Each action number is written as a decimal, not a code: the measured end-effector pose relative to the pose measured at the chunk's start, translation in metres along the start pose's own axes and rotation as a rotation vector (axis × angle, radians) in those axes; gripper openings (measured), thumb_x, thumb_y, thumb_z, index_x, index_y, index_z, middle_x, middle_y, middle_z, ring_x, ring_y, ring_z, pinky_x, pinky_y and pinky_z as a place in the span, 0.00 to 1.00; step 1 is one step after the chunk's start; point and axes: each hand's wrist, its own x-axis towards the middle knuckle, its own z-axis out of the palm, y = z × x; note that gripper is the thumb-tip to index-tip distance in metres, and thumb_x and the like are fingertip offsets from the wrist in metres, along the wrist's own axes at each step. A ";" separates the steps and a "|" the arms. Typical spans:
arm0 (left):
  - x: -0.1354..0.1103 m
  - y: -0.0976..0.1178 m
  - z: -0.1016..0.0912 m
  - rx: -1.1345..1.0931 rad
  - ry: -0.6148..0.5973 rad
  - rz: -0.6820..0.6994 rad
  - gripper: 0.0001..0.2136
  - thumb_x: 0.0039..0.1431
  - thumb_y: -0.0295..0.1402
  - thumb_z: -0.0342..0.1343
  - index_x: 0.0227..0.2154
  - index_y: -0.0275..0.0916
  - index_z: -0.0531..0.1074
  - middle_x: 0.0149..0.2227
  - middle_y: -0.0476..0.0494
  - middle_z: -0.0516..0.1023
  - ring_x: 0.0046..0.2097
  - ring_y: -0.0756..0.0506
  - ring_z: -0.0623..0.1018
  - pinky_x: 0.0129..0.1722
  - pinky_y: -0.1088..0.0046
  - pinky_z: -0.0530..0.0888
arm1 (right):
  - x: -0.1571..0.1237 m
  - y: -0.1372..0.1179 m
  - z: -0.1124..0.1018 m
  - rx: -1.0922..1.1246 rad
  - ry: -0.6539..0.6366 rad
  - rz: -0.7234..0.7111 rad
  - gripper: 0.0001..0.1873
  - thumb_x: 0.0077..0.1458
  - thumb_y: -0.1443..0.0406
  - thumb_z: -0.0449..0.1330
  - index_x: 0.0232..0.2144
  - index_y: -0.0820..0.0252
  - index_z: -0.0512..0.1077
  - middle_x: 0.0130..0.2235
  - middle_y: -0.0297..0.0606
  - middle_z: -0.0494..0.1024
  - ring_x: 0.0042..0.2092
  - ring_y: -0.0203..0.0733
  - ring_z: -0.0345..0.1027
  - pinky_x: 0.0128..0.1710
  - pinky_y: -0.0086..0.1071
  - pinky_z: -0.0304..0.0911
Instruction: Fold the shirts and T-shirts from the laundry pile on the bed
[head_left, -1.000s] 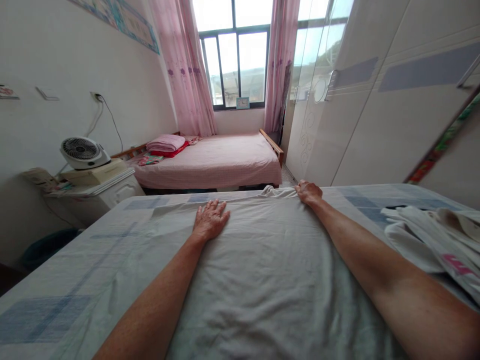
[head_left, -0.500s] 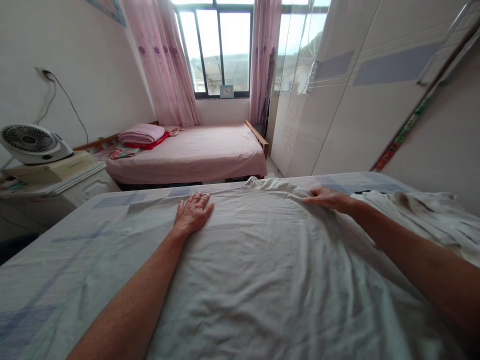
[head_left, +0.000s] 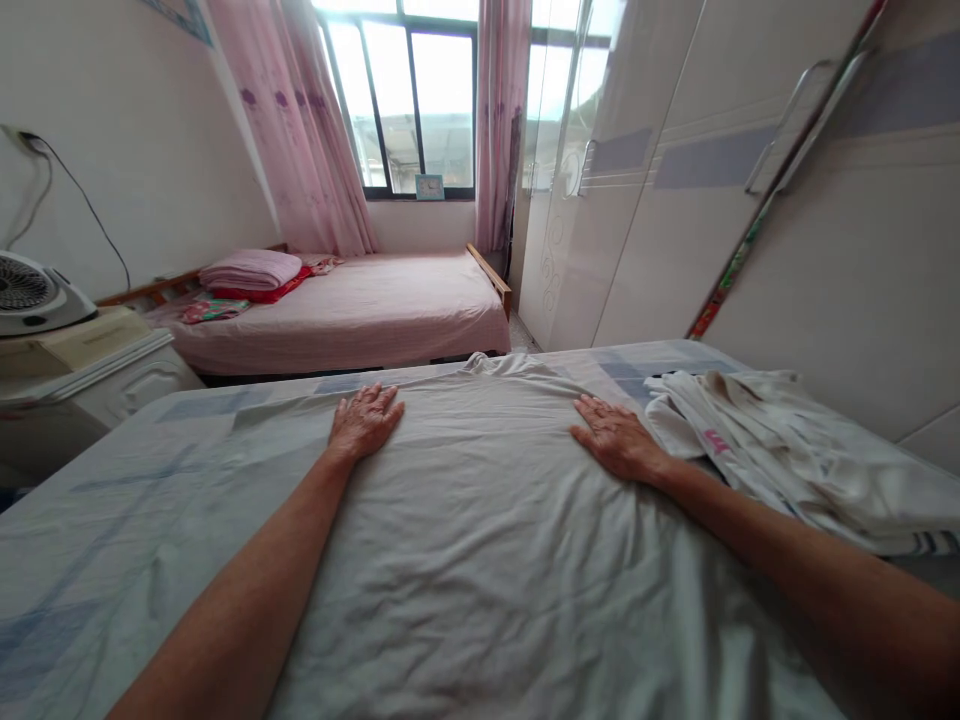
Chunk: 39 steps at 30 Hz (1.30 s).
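Observation:
A pale, wrinkled piece of cloth, perhaps a garment, lies spread over the near bed. Its far edge is bunched in the middle. My left hand rests palm down on it at the far left, fingers spread. Across from it, my right hand also presses flat on the cloth, fingers stretched out and holding nothing. Folds run from beneath the right hand toward me. The cloth's near end runs out of the bottom of the view.
To the right lies a heap of white clothes. Behind the near bed stands a pink-covered bed with folded bedding. A fan sits at the left on a box. White wardrobes line the right side.
My right hand has let go of the cloth's far right edge and now lies flat, slightly nearer me. My left hand stays flat on the cloth. The view has turned right.

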 end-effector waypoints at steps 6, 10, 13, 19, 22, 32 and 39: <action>-0.024 0.012 -0.031 0.004 0.098 -0.023 0.26 0.64 0.44 0.37 0.63 0.42 0.55 0.68 0.38 0.46 0.67 0.37 0.50 0.60 0.49 0.55 | -0.046 -0.022 -0.024 0.048 0.068 -0.096 0.33 0.62 0.50 0.39 0.64 0.59 0.54 0.67 0.44 0.50 0.67 0.49 0.40 0.63 0.47 0.42; -0.098 0.015 -0.043 0.064 0.112 0.240 0.24 0.65 0.44 0.36 0.61 0.45 0.58 0.66 0.42 0.52 0.67 0.39 0.52 0.61 0.51 0.54 | -0.098 -0.052 -0.021 0.110 0.061 -0.263 0.33 0.61 0.48 0.40 0.64 0.56 0.54 0.66 0.43 0.52 0.66 0.48 0.42 0.62 0.47 0.43; -0.163 -0.007 -0.034 0.091 0.016 0.317 0.24 0.64 0.47 0.37 0.61 0.48 0.59 0.66 0.44 0.52 0.67 0.39 0.51 0.61 0.50 0.53 | -0.123 -0.043 -0.012 0.102 0.055 -0.239 0.33 0.61 0.48 0.41 0.63 0.56 0.56 0.65 0.43 0.55 0.66 0.50 0.45 0.62 0.49 0.44; -0.225 -0.068 -0.033 0.064 -0.040 0.087 0.26 0.65 0.43 0.35 0.62 0.40 0.57 0.66 0.38 0.53 0.66 0.39 0.54 0.61 0.54 0.57 | -0.142 0.016 -0.004 0.085 0.122 -0.017 0.31 0.60 0.53 0.43 0.58 0.66 0.62 0.61 0.51 0.62 0.63 0.51 0.52 0.61 0.49 0.47; -0.244 -0.075 -0.042 0.055 -0.004 0.089 0.26 0.65 0.44 0.34 0.62 0.41 0.56 0.66 0.39 0.51 0.66 0.38 0.52 0.61 0.52 0.57 | -0.153 0.030 -0.006 0.143 0.175 0.074 0.32 0.60 0.53 0.42 0.58 0.69 0.62 0.61 0.55 0.62 0.63 0.54 0.51 0.60 0.51 0.49; -0.271 -0.095 -0.049 0.036 -0.020 0.120 0.29 0.63 0.47 0.35 0.57 0.35 0.66 0.61 0.35 0.64 0.62 0.40 0.62 0.60 0.60 0.60 | -0.174 0.030 -0.026 0.699 0.130 0.316 0.22 0.50 0.53 0.53 0.41 0.61 0.73 0.43 0.44 0.77 0.41 0.46 0.71 0.40 0.37 0.65; -0.250 -0.004 -0.045 0.011 0.059 0.279 0.25 0.64 0.46 0.37 0.60 0.43 0.62 0.65 0.39 0.54 0.66 0.38 0.54 0.61 0.53 0.56 | -0.165 0.018 -0.035 0.763 0.215 0.314 0.26 0.49 0.53 0.55 0.47 0.61 0.68 0.38 0.42 0.77 0.37 0.44 0.71 0.36 0.34 0.64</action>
